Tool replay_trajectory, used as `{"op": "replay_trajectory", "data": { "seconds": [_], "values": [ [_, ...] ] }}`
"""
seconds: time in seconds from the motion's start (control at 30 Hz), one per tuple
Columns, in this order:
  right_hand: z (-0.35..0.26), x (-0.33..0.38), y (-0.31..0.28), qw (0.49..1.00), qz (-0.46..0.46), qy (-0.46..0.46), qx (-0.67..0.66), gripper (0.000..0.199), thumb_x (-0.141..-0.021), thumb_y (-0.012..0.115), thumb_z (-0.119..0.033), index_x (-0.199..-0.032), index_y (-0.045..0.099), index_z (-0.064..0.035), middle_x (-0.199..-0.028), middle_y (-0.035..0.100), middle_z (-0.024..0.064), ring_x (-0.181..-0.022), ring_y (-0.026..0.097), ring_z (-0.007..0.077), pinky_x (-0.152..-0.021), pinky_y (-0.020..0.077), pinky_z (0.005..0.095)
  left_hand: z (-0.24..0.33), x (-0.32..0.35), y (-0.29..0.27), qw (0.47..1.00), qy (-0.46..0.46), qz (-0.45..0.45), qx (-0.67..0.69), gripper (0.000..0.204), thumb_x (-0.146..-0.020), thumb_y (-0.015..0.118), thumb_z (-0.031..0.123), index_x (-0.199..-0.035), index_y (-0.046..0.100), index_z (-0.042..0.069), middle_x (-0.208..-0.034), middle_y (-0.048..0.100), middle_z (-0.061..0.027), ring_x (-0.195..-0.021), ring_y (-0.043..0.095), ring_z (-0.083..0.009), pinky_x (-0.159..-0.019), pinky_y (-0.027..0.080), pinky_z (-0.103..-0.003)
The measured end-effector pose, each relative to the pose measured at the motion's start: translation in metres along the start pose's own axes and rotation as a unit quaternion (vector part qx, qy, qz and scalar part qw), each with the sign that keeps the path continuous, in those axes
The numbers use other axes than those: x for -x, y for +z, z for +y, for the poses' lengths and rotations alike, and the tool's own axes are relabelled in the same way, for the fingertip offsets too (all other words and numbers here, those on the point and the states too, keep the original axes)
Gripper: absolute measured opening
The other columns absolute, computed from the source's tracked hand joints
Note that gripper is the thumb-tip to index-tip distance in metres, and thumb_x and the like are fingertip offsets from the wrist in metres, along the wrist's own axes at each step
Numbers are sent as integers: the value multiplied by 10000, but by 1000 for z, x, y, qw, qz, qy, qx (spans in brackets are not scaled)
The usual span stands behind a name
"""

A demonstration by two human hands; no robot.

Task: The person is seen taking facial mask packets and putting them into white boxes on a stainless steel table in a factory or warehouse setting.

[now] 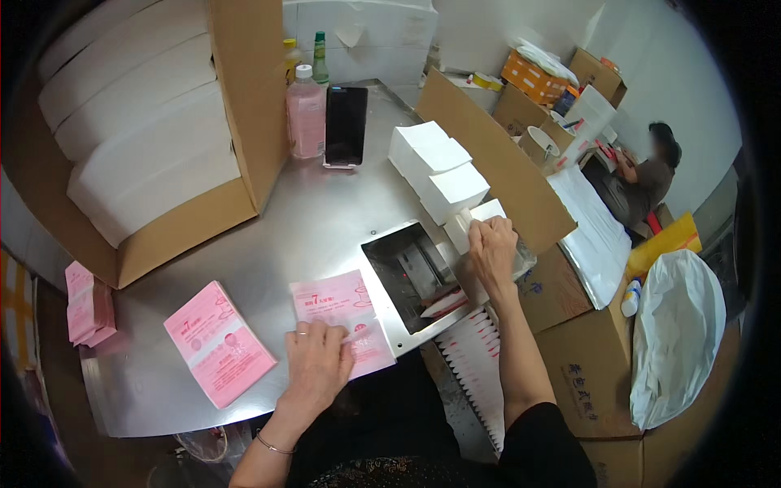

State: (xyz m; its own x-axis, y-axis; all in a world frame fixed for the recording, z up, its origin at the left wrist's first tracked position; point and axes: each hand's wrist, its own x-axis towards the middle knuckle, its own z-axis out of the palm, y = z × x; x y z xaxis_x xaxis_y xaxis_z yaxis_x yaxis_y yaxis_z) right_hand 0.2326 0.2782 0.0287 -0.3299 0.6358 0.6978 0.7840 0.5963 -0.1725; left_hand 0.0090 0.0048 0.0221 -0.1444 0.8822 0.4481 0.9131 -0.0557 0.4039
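My left hand (317, 358) is closed over a flat pink printed plastic bag (332, 294) at the front of the steel table, its fingers curled on the lower half. My right hand (494, 248) reaches across to the row of folded white paper stacks (455, 189) and pinches the nearest white paper stack (486, 211) by its end. Part of that stack is hidden behind the fingers. Left of my left hand lies a neat pile of the same pink bags (220, 343). Between my hands, a rectangular metal-rimmed opening (396, 332) sits in the table, with a pinkish-white piece inside.
A large carton (187, 237) packed with white paper stands at the left, beside more pink bags (88, 305). Behind are a pink-liquid bottle (306, 114) and a phone (346, 126). Cardboard boxes (582, 366) and a white sack (679, 342) crowd the right; another person (643, 175) sits beyond.
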Motion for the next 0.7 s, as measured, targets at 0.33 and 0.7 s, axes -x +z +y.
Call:
{"op": "replay_trajectory", "data": {
  "seconds": [0.33,0.7],
  "values": [
    [-27,23,10,989,27,-119,-79,415,-832,575,-20,-1245,597,8,-1148,652,201,-1067,606,392,-917,465,479,-2,2,13,993,64,-23,94,292,-767,720,93,-1024,605,20,-1056,563,-180,-941,555,-351,-789,424,-474],
    [-182,72,-2,916,-189,-305,-178,149,-788,613,-126,-892,648,-25,-856,601,134,-785,637,305,-1102,285,638,1,-7,17,996,-77,18,-27,779,-674,798,399,-1330,562,52,-1501,393,-259,-1447,277,-446,-1049,282,-619]
  ]
}}
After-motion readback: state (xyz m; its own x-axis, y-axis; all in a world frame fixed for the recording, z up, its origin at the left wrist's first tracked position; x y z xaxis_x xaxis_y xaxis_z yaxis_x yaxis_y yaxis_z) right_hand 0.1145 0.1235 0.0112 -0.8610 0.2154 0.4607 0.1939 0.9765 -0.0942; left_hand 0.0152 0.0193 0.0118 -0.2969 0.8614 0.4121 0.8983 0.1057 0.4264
